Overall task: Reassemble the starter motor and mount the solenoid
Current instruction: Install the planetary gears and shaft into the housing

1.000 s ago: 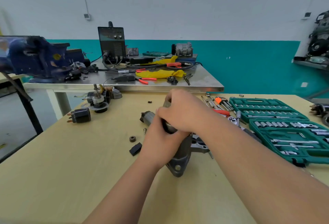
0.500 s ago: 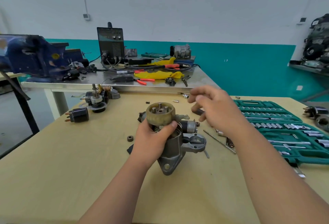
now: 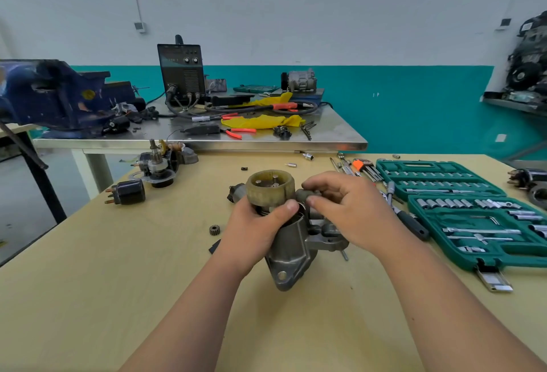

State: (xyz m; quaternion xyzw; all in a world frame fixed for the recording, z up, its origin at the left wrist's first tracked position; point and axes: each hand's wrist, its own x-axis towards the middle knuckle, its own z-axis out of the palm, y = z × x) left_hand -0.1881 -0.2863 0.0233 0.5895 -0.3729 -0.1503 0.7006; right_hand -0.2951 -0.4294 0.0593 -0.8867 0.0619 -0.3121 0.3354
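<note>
Blurry vise point(image 3: 53, 96) at left edge

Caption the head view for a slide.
Left hand grips the starter motor housing; right hand pinches a small grey part beside it.

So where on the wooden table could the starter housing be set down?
Bare wood runs along the near left of the table, below the black cylinder and small gear; also in front of the starter housing. Crowded right, by the socket set and loose tools.

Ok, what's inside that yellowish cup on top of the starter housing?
Inside the yellowish cup, a few metal pins stand up from its floor. Its near rim hides the rest of the floor, and the left hand covers where it meets the housing.
</note>
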